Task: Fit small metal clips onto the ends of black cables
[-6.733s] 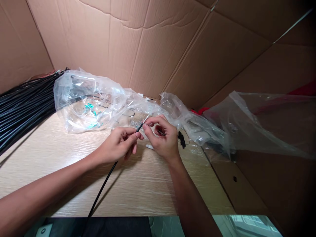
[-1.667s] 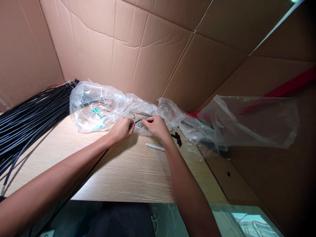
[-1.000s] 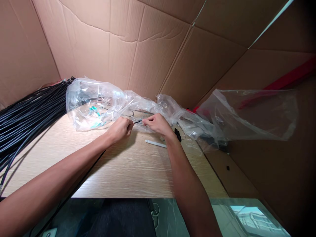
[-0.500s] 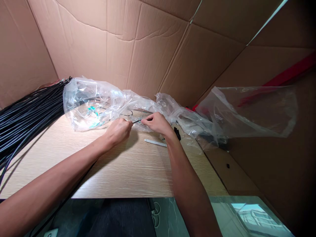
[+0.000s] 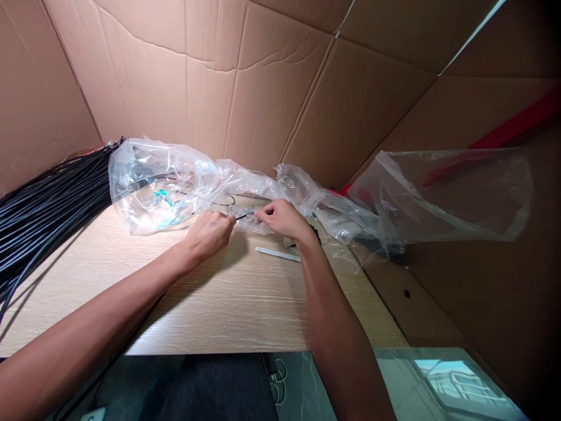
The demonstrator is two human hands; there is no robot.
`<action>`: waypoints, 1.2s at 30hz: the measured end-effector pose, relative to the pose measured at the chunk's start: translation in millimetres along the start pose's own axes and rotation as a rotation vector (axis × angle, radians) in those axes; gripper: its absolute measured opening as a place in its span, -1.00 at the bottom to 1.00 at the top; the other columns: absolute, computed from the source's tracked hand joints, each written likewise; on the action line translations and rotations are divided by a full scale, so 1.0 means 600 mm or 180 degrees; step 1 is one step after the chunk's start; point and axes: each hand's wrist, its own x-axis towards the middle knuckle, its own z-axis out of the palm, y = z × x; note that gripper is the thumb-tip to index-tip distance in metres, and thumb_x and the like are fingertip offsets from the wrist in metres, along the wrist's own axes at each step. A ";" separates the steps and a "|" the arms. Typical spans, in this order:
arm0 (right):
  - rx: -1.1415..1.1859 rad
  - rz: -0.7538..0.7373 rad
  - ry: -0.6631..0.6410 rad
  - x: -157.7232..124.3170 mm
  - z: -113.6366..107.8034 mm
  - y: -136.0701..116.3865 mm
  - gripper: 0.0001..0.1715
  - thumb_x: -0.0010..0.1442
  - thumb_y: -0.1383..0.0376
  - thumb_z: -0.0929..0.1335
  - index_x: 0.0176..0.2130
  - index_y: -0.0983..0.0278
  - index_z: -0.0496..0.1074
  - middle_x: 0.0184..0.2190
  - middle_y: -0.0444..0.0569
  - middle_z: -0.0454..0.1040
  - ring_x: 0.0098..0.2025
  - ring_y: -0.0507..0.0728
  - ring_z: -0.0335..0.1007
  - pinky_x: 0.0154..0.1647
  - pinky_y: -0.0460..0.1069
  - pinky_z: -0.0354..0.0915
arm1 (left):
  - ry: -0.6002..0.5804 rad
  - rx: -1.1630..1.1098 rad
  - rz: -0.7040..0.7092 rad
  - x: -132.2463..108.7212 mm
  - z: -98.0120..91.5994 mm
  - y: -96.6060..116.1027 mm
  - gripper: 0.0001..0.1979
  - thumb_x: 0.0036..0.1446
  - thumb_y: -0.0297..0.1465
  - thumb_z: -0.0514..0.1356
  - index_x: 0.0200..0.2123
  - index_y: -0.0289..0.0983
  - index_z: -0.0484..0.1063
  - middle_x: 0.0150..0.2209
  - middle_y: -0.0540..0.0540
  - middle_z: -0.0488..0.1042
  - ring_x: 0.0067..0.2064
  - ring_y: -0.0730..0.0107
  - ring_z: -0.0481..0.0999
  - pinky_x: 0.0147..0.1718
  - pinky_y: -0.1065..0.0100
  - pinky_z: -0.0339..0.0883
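Note:
My left hand (image 5: 210, 230) is closed around the end of a thin black cable (image 5: 241, 217), whose tip sticks out toward my right hand. The rest of the cable runs back under my left forearm. My right hand (image 5: 280, 217) is pinched shut just beyond the cable's tip, on something too small to make out. Both hands hover over the wooden table (image 5: 228, 292), right in front of a crumpled clear plastic bag (image 5: 162, 187) that holds small metal parts and something teal.
A thick bundle of black cables (image 5: 44, 204) lies along the table's left side. A white strip (image 5: 278, 254) lies on the table under my right wrist. More clear plastic (image 5: 442, 196) hangs at the right. Cardboard walls (image 5: 245, 88) enclose the table.
Over several seconds both hands moved away from me toward the plastic bag, still together at the cable's tip. In the last second they barely shift.

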 end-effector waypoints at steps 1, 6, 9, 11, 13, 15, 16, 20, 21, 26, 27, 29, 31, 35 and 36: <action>0.0010 0.0012 0.0022 0.000 0.000 0.000 -0.54 0.27 0.15 0.36 -0.62 0.22 0.37 -0.61 -0.25 -0.01 -0.48 0.03 -0.15 -0.43 0.02 -0.13 | -0.0007 0.0017 0.0012 0.000 -0.002 0.001 -0.63 0.36 -0.53 0.00 -0.20 -0.39 0.65 -0.34 -0.37 0.64 -0.40 0.09 0.56 -0.38 0.22 0.21; 0.0001 -0.0028 0.0035 -0.003 0.000 -0.005 -0.53 0.26 0.13 0.37 -0.63 0.20 0.34 -0.60 -0.24 0.03 -0.46 0.03 -0.14 -0.43 0.02 -0.11 | -0.0042 0.0093 0.0129 -0.002 -0.008 0.003 -0.62 0.37 -0.55 -0.02 -0.15 -0.39 0.63 -0.33 -0.36 0.63 -0.40 0.11 0.54 -0.38 0.21 0.21; -0.0080 -0.0035 0.0041 -0.002 0.004 -0.010 -0.53 0.24 0.16 0.38 -0.65 0.20 0.31 -0.60 -0.24 0.04 -0.45 0.04 -0.14 -0.43 0.01 -0.11 | -0.0042 0.0154 0.0203 -0.001 -0.007 0.002 -0.63 0.36 -0.57 -0.01 -0.13 -0.39 0.63 -0.36 -0.32 0.62 -0.40 0.15 0.53 -0.36 0.23 0.25; -0.0080 -0.0019 0.0041 0.000 0.008 -0.012 -0.51 0.25 0.17 0.39 -0.65 0.20 0.29 -0.60 -0.24 0.03 -0.45 0.04 -0.15 -0.43 0.01 -0.11 | -0.0038 0.0174 0.0244 0.000 -0.005 0.001 -0.64 0.35 -0.57 -0.01 -0.12 -0.39 0.62 -0.37 -0.31 0.61 -0.39 0.15 0.53 -0.36 0.23 0.26; -0.0076 -0.0002 0.0015 0.002 0.011 -0.013 -0.49 0.27 0.19 0.39 -0.66 0.20 0.27 -0.60 -0.24 0.00 -0.46 0.03 -0.16 -0.43 0.02 -0.13 | -0.0033 0.0176 0.0276 0.001 -0.004 0.001 -0.64 0.33 -0.59 0.00 -0.13 -0.38 0.62 -0.37 -0.30 0.61 -0.39 0.15 0.54 -0.36 0.23 0.27; -0.0079 0.0007 -0.0034 0.004 0.012 -0.014 -0.47 0.28 0.21 0.39 -0.67 0.21 0.26 -0.61 -0.24 -0.03 -0.46 0.03 -0.18 -0.43 0.02 -0.15 | -0.0011 0.0179 0.0275 0.002 -0.003 0.000 -0.64 0.30 -0.60 0.00 -0.14 -0.38 0.62 -0.37 -0.29 0.61 -0.39 0.16 0.54 -0.36 0.24 0.28; -0.0080 0.0017 -0.0059 0.004 0.012 -0.013 -0.46 0.28 0.21 0.39 -0.67 0.21 0.26 -0.61 -0.25 -0.04 -0.47 0.03 -0.18 -0.42 0.03 -0.15 | 0.0003 0.0188 0.0269 0.002 -0.003 0.000 -0.64 0.30 -0.60 -0.01 -0.15 -0.37 0.62 -0.37 -0.29 0.61 -0.40 0.17 0.54 -0.37 0.24 0.28; -0.0046 0.0081 -0.0060 0.005 0.012 -0.012 -0.47 0.28 0.22 0.39 -0.67 0.21 0.26 -0.65 -0.25 0.01 -0.46 0.03 -0.18 -0.43 0.03 -0.14 | 0.0043 0.0222 0.0270 0.004 -0.003 -0.003 -0.65 0.34 -0.58 0.00 -0.18 -0.35 0.62 -0.37 -0.27 0.63 -0.41 0.21 0.55 -0.40 0.27 0.25; -0.0039 0.0095 -0.0040 0.005 0.013 -0.012 -0.47 0.27 0.23 0.39 -0.67 0.22 0.26 -0.65 -0.25 0.01 -0.47 0.03 -0.18 -0.43 0.03 -0.14 | 0.0043 0.0223 0.0262 0.004 -0.004 -0.003 -0.65 0.35 -0.57 0.00 -0.18 -0.35 0.62 -0.37 -0.28 0.64 -0.41 0.21 0.55 -0.40 0.26 0.23; -0.0024 0.0149 0.0081 0.003 0.013 -0.016 -0.49 0.25 0.27 0.39 -0.68 0.23 0.27 -0.65 -0.25 0.00 -0.48 0.02 -0.18 -0.45 0.01 -0.15 | 0.0074 0.0192 0.0201 0.004 -0.004 -0.005 -0.64 0.40 -0.52 0.00 -0.21 -0.35 0.63 -0.35 -0.32 0.65 -0.43 0.19 0.54 -0.43 0.25 0.17; -0.0026 0.0167 0.0108 0.001 0.012 -0.017 -0.50 0.26 0.26 0.39 -0.67 0.23 0.29 -0.64 -0.25 0.00 -0.48 0.02 -0.17 -0.45 0.01 -0.15 | 0.0087 0.0171 0.0196 0.003 -0.004 -0.006 -0.65 0.40 -0.52 0.01 -0.21 -0.35 0.63 -0.36 -0.32 0.64 -0.44 0.19 0.53 -0.44 0.25 0.16; -0.0024 0.0204 0.0171 -0.002 0.008 -0.019 -0.50 0.26 0.23 0.39 -0.66 0.23 0.31 -0.63 -0.24 0.00 -0.48 0.02 -0.16 -0.45 0.01 -0.14 | 0.0119 0.0127 0.0183 0.001 -0.003 -0.006 -0.64 0.40 -0.51 0.01 -0.21 -0.36 0.63 -0.38 -0.32 0.63 -0.46 0.20 0.51 -0.44 0.26 0.14; 0.0005 0.0195 0.0235 -0.006 0.004 -0.019 -0.48 0.27 0.19 0.40 -0.66 0.22 0.29 -0.62 -0.24 -0.01 -0.48 0.02 -0.15 -0.45 0.00 -0.12 | 0.0155 0.0093 0.0169 -0.002 -0.001 -0.006 -0.64 0.41 -0.51 0.00 -0.22 -0.37 0.63 -0.39 -0.32 0.63 -0.47 0.20 0.49 -0.45 0.26 0.11; 0.0201 0.0024 0.0370 -0.009 0.004 -0.011 -0.45 0.34 0.11 0.36 -0.62 0.21 0.23 -0.59 -0.22 -0.01 -0.48 0.03 -0.11 -0.43 0.01 -0.11 | 0.0327 -0.0065 0.0105 -0.005 0.005 -0.007 -0.63 0.42 -0.48 -0.01 -0.24 -0.37 0.61 -0.43 -0.29 0.60 -0.48 0.23 0.44 -0.45 0.27 0.08; 0.0252 -0.0027 0.0404 -0.008 0.005 -0.008 -0.45 0.35 0.10 0.35 -0.60 0.21 0.22 -0.58 -0.22 0.00 -0.48 0.03 -0.10 -0.43 0.02 -0.11 | 0.0410 -0.0140 0.0074 -0.006 0.007 -0.007 -0.64 0.41 -0.47 0.00 -0.27 -0.36 0.60 -0.46 -0.26 0.57 -0.50 0.25 0.42 -0.45 0.28 0.06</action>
